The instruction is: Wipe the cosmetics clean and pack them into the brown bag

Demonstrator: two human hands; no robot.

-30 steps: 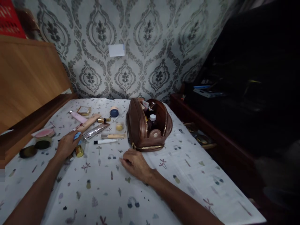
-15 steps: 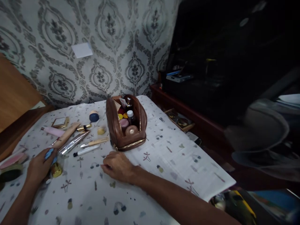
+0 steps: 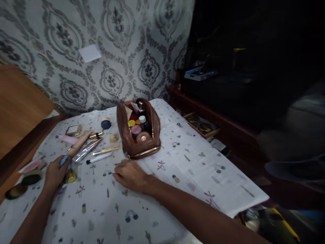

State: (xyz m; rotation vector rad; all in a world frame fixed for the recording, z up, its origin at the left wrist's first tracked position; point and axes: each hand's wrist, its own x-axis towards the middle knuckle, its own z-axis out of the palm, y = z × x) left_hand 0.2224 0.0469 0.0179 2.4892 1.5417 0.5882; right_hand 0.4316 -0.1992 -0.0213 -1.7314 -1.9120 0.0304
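On the left of the patterned tablecloth, my left hand point(image 3: 54, 173) has its fingers closed round a small blue thing point(image 3: 64, 160) of a kind I cannot make out. Right beside these fingers is a gold-coloured small bottle or cap point(image 3: 71, 176). My right hand point(image 3: 130, 175) rests on the cloth, fingers loosely curled, with nothing visible in it. Just beyond it stands a brown toiletry bag point(image 3: 142, 153), unzipped and filled with bottles and jars. Between the hands lie a silver tube point(image 3: 87, 150), a beige tube point(image 3: 79, 143), a white pen-like stick point(image 3: 100, 157) and a wooden-handled brush point(image 3: 106, 149).
A pink tube point(image 3: 66, 139), a compact point(image 3: 73, 130), a dark blue jar point(image 3: 106, 124) and a yellowish sponge point(image 3: 113, 138) lie farther back. Sunglasses point(image 3: 16, 190) are at the far left. A dark wooden cabinet with an open drawer point(image 3: 201, 126) stands to the right.
The camera view has turned a little to the left, so most things appear shifted right. Both hands stay at about the same places on the cloth, the left still on the blue thing.
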